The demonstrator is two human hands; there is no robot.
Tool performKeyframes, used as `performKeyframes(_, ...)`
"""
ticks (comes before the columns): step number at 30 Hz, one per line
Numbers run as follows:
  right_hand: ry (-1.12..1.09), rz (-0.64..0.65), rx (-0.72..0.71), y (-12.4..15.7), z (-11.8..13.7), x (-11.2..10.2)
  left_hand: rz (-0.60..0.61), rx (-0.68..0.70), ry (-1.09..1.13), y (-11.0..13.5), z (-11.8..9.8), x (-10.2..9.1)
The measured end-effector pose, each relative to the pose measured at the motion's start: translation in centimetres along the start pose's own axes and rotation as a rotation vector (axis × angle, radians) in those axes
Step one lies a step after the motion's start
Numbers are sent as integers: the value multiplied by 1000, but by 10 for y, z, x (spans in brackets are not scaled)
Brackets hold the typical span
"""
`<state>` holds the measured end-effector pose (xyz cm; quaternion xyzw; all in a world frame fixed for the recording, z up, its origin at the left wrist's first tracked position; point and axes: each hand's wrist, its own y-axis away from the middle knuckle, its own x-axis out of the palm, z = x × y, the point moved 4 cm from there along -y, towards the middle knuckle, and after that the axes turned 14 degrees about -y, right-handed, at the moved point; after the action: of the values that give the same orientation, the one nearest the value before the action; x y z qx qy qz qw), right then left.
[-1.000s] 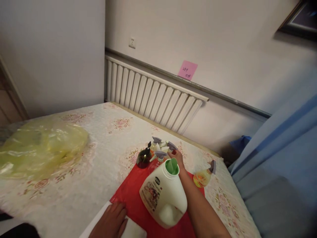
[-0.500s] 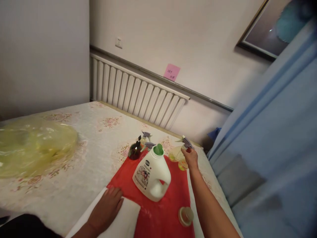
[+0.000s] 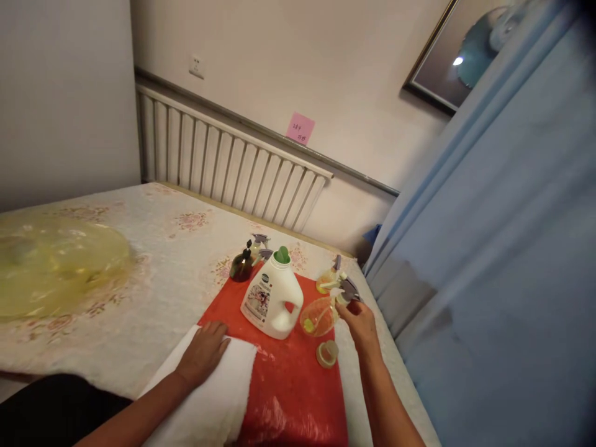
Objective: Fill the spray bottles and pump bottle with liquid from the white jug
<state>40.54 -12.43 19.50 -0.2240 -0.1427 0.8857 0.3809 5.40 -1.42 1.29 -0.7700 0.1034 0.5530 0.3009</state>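
My right hand is closed round the neck of a clear spray bottle with a grey trigger. The bottle leans over the right side of a red sheet, with a little yellow at its base. Another spray bottle stands just behind it. My left hand lies flat on a folded white towel, fingers stretched out. Between the hands stands a white jug with a handle and green in its mouth. A round translucent cap sits near the held bottle.
Behind the jug are a dark pump bottle and spray bottles with grey triggers. A yellow plastic bag spreads over the flowered cloth at left. A blue curtain hangs at right; a radiator lines the wall.
My right hand has drawn the spray bottle nearer and tilted it, away from the one behind. The left hand stays on the towel. The view has shifted right.
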Motion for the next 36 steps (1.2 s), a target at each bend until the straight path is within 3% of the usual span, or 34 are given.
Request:
performKeyframes(3, -104, 95, 59, 36, 7, 16, -66, -3, 187, 3, -29, -16)
performKeyframes(6, -364, 193, 197, 69, 9, 40, -93, 29, 422, 12, -68, -38)
performKeyframes(10, -491, 262, 274, 102, 13, 67, -32, 67, 548, 23, -103, -60)
performKeyframes(18, -618, 238, 288, 132, 35, 83, -9, 14, 620, 33, -109, -76)
performKeyframes(21, -606, 192, 337, 138, 44, 82, 111, 0, 713, 37, -116, -91)
performKeyframes(24, -620, 187, 361, 142, 53, 83, 254, 12, 972, 40, -126, -106)
performKeyframes(30, -1047, 335, 479, 149, 58, 92, 646, 75, 1607, 47, -137, -125)
performKeyframes(36, -1037, 269, 477, 147, 49, 87, 707, 68, 1742, 53, -132, -123)
